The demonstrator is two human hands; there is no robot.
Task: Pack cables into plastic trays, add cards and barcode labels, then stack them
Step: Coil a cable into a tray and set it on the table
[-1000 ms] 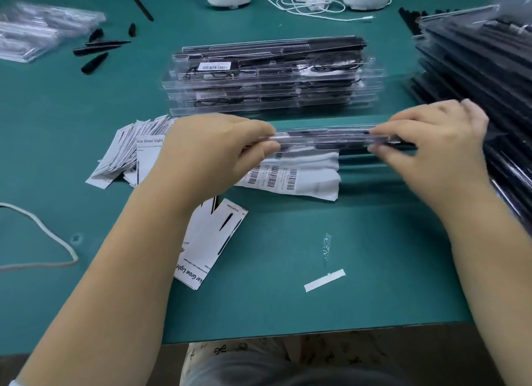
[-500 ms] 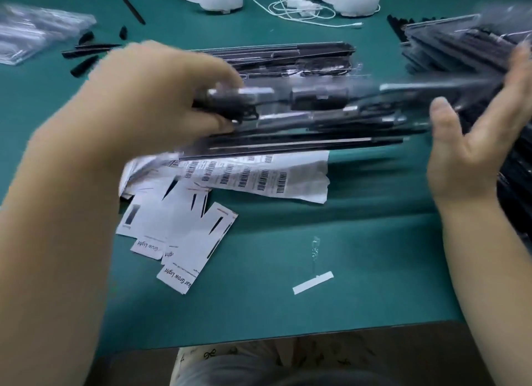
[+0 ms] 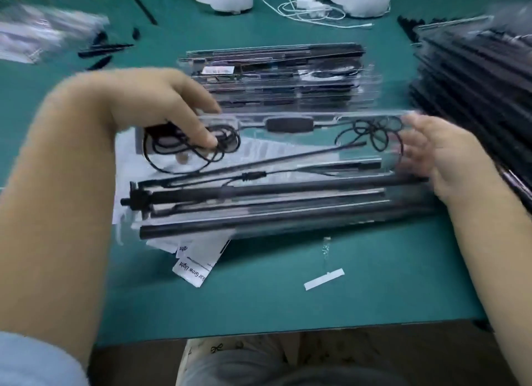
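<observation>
Head view: left hand (image 3: 149, 103) fingers rest loosely on coiled cable (image 3: 190, 146) in clear tray (image 3: 288, 166), right hand (image 3: 443, 158) grips tray's end, over green tabletop (image 3: 259, 299).

even soft light, heavy motion blur, wide-angle bending at edges

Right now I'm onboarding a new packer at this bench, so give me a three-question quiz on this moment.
1. True or false: the clear tray in front of the person lies with its cables facing up.
2. Which hand has fingers on the coiled cable? A) left hand B) right hand C) neither
3. Fill in: the stack of packed trays with a label on top lies ____ the tray being handled, seen from the person.

Key: 1 true; 2 A; 3 beyond.
</observation>
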